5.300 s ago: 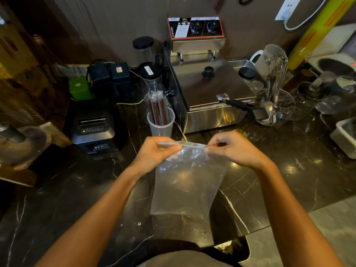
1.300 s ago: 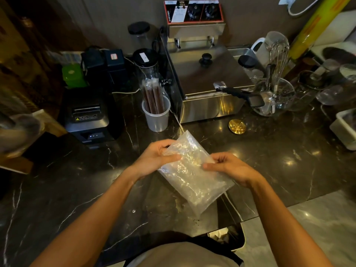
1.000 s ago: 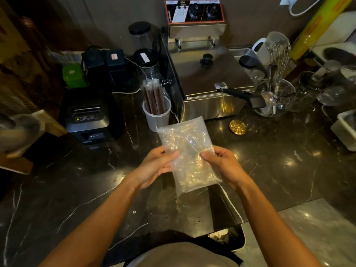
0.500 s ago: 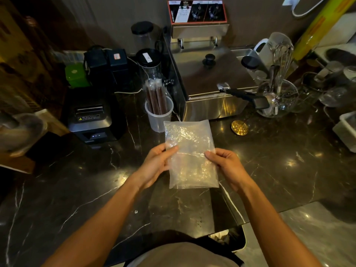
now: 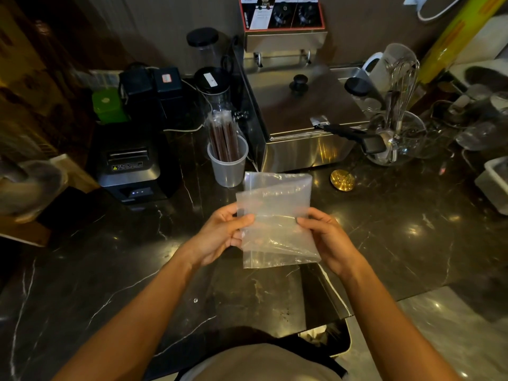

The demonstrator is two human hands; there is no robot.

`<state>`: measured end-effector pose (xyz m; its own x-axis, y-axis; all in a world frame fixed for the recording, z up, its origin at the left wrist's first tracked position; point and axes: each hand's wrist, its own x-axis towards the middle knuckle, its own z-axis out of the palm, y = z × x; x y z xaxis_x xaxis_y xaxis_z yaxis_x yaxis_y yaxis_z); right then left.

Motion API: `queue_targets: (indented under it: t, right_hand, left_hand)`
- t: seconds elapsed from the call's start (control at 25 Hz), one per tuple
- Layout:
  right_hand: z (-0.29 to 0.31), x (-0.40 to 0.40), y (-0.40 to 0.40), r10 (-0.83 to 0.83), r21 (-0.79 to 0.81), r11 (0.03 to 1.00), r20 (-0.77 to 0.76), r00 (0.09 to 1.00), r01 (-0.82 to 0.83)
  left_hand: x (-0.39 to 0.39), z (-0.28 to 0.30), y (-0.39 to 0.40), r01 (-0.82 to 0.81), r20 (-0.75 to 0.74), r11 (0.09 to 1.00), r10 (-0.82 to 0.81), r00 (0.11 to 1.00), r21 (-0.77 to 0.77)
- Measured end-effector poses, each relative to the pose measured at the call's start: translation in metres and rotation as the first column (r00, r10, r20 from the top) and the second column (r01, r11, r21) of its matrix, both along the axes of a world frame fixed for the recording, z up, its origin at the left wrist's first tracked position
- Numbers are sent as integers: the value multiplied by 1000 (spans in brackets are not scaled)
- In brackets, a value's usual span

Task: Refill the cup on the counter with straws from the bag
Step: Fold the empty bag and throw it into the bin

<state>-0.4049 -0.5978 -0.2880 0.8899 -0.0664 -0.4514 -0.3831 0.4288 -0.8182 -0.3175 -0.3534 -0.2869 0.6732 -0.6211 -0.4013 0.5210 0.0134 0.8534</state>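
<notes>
A clear plastic bag (image 5: pixel 276 218) is held above a dark marble tabletop (image 5: pixel 110 270) between two bare hands. The bag's left edge is pinched by the left hand (image 5: pixel 220 235), thumb across the front and fingers (image 5: pixel 235 237) curled behind the film; its right edge is gripped in the same way by the right hand (image 5: pixel 327 237). The bag is folded over on itself, its far end doubled toward the camera, and nothing can be made out inside it.

Just beyond the bag, a translucent plastic cup (image 5: pixel 228 165) is seen standing upright on the tabletop. Dark brown straws (image 5: pixel 223 136) in clear wrappers are stood in the cup, leaning slightly to the left, their tops well above the rim.

The cup is flanked on the left by a black receipt printer (image 5: pixel 129 166) and on the right by a stainless-steel fryer (image 5: pixel 305 114), whose black handle (image 5: pixel 354 136) is pointed to the right. A small round brass object (image 5: pixel 342 180) is seen lying on the tabletop in front of the fryer. A wire whisk (image 5: pixel 404 86) is stood in a glass container (image 5: pixel 398 144) further right. A green tin (image 5: pixel 105 105) and two black-lidded jars (image 5: pixel 211 86) are ranged behind the printer and cup.
</notes>
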Motion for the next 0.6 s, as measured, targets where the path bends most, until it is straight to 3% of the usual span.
queue_targets:
  t: [0.24,0.36,0.48,0.6]
  right_hand:
    - [-3,0,1,16,37,999,7,1000,-16]
    - [-3,-2,-1,49,10,999,32,998,-50]
    - [2,-3,-5,43,128,991,45,998,-49]
    - [10,-1,-4,158,36,987,-56,986,-156]
  left_hand:
    - [3,-7,5,27,65,997,-32,997,71]
    - [3,-2,2,35,196,989,-63,979,142]
    - [7,-3,1,48,365,980,-117,924,192]
    - [11,-1,0,25,490,981,-118,864,191]
